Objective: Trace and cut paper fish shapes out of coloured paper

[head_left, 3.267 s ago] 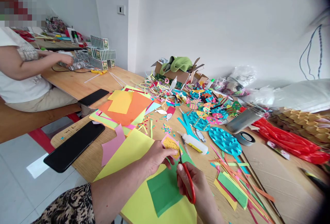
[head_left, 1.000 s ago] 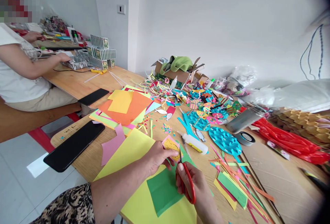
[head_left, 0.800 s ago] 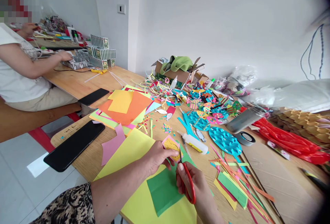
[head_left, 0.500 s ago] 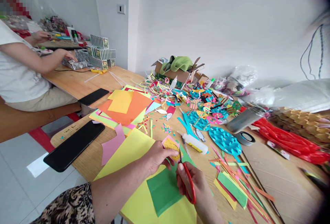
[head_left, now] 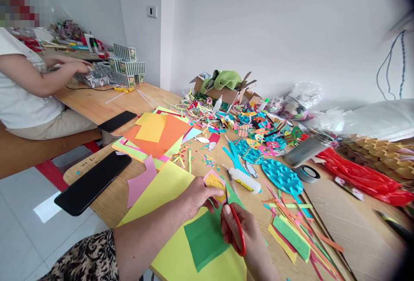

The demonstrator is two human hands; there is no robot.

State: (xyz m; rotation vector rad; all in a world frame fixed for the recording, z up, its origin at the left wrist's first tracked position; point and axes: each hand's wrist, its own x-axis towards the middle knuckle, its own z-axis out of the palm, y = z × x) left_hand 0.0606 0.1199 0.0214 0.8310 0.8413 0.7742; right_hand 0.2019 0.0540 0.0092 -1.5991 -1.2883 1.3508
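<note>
Between thumb and fingers, my left hand point(head_left: 199, 197) pinches a small piece of paper point(head_left: 214, 181), yellow with a drawn fish outline on a pink backing. My right hand point(head_left: 247, 225) is closed round red-handled scissors point(head_left: 239, 235), whose blades meet the paper's right edge. Below both hands lie a green sheet point(head_left: 207, 238) and a large yellow sheet point(head_left: 168, 186). A white glue bottle point(head_left: 244, 180) rests on its side just beyond the paper piece.
Left of my arm are a black phone point(head_left: 93, 182) and stacked coloured paper point(head_left: 155, 136). Rightward lie paper strips point(head_left: 291, 238), a blue honeycomb oval point(head_left: 282, 176), a tape roll point(head_left: 307, 173) and a metal flask point(head_left: 308, 148). A co-worker point(head_left: 29, 78) sits at the left.
My hands, the scissors and the paper piece stay almost still. At the left, the co-worker's hands have come together over the grey item on the table.
</note>
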